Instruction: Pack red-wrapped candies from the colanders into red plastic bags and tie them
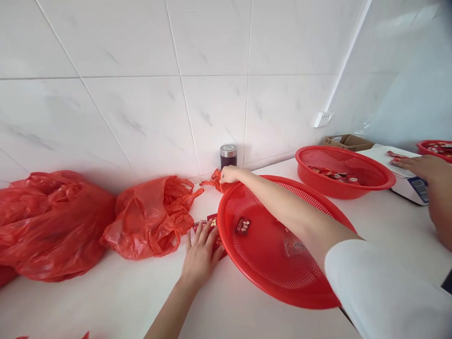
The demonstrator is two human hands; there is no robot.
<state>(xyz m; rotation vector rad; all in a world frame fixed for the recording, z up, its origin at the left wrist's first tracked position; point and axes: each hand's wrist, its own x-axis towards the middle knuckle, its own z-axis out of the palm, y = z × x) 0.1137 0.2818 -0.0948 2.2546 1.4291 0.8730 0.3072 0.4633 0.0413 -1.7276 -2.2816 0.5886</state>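
Note:
My left hand (200, 253) lies with fingers spread over red printed packets (219, 244) on the white table, just left of a big red plastic basket (249, 274). A small dark red packet (242, 225) and a clear wrapper (294, 246) sit in that basket. My right arm reaches across it, and my right hand (229, 174) is closed at the far rim on a crumpled red plastic bag (213, 181). Part of the bag is hidden behind the hand and rim.
Red plastic bags (145, 218) stand at the left. Behind my right hand is a dark jar with a silver lid (228, 152). Rightward are another red basket (342, 188) with small packets, a scale (408, 189) and a co-worker's hand (422, 166) over it.

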